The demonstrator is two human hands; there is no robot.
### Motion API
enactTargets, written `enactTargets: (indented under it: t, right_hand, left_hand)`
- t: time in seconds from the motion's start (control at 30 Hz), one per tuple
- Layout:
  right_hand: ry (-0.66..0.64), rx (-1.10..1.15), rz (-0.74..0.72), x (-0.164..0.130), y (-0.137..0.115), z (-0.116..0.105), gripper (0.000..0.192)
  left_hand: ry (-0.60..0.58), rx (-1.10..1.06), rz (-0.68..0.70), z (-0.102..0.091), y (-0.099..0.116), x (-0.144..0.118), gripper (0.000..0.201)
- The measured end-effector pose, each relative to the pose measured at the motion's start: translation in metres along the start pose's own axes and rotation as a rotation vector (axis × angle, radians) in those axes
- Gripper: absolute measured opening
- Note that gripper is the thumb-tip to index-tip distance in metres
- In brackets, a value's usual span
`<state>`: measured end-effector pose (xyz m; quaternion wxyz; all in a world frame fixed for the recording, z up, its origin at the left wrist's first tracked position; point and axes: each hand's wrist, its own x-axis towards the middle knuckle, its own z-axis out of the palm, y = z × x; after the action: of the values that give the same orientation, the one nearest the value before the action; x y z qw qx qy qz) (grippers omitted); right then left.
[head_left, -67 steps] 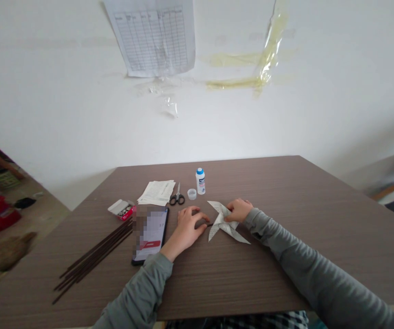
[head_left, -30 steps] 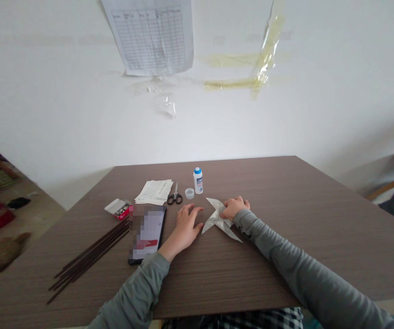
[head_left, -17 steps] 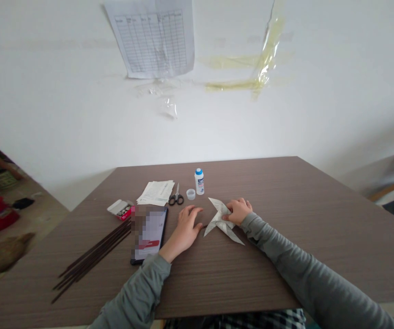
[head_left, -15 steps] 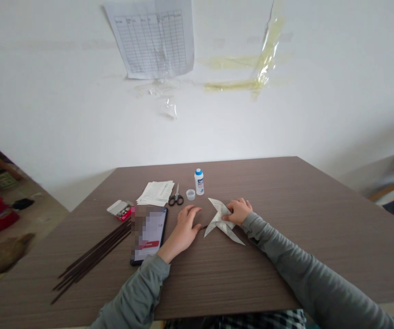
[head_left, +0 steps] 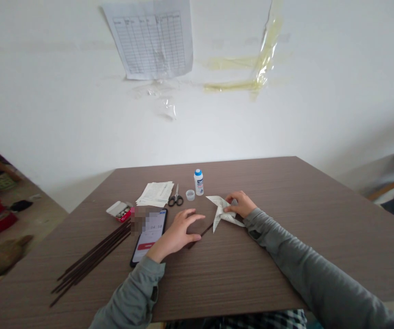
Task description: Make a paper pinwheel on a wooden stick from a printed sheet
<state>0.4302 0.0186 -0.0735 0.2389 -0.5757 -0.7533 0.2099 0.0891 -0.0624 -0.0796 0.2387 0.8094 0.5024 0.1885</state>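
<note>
A paper pinwheel [head_left: 219, 211] folded from printed paper lies near the middle of the table. My right hand [head_left: 241, 204] pinches it near its centre, fingertips and thumb on the paper. A thin dark brown stick [head_left: 207, 229] runs from beneath the pinwheel toward the lower left. My left hand [head_left: 180, 232] hovers beside the stick with fingers spread; its thumb tip is close to the stick, and whether it touches I cannot tell. Behind the hands stand a white glue bottle [head_left: 199, 183] with a blue cap and a small clear plastic cup [head_left: 190, 195].
Black-handled scissors [head_left: 176, 198] lie beside a stack of printed paper [head_left: 155, 193]. A phone [head_left: 149, 240] rests left of my left hand, near a bundle of dark sticks [head_left: 92, 256] and an open red-and-white box [head_left: 120, 211]. The wall [head_left: 238, 132] rises behind the table [head_left: 245, 278].
The pinwheel has turned and shifted slightly under my right hand, baring more of the stick. My left hand has moved a little left and down, its fingers still apart.
</note>
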Motion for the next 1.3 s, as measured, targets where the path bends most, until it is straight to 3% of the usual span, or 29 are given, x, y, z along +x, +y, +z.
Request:
enactTargets:
  t: [0.27,0.43,0.57,0.67,0.93,1.13,1.3]
  right_hand:
    - [0.059,0.04,-0.007,0.001,0.002,0.003,0.024]
    - [0.085,0.044,-0.014,0.0,0.002,0.008,0.023]
    - [0.11,0.013,-0.04,-0.001,0.005,0.007,0.042]
    - [0.137,-0.041,-0.069,-0.006,0.004,0.002,0.049]
    - [-0.011,-0.195,-0.143,-0.027,-0.023,-0.001,0.017]
    - [-0.079,-0.218,-0.183,-0.037,-0.044,0.007,0.029]
    - [-0.142,-0.252,-0.2,-0.042,-0.053,0.01,0.024]
  left_hand:
    - [-0.088,0.059,0.015,-0.005,0.007,-0.001,0.051]
    - [-0.009,0.08,-0.006,0.01,0.004,-0.003,0.069]
    - [0.042,0.096,-0.006,0.025,-0.001,-0.004,0.086]
    - [0.077,0.133,-0.023,0.034,0.001,-0.003,0.088]
    - [0.218,0.252,-0.049,0.055,0.011,0.001,0.077]
    - [0.223,0.261,-0.032,0.058,0.003,0.004,0.076]
    - [0.283,0.191,0.001,0.05,-0.01,0.008,0.064]
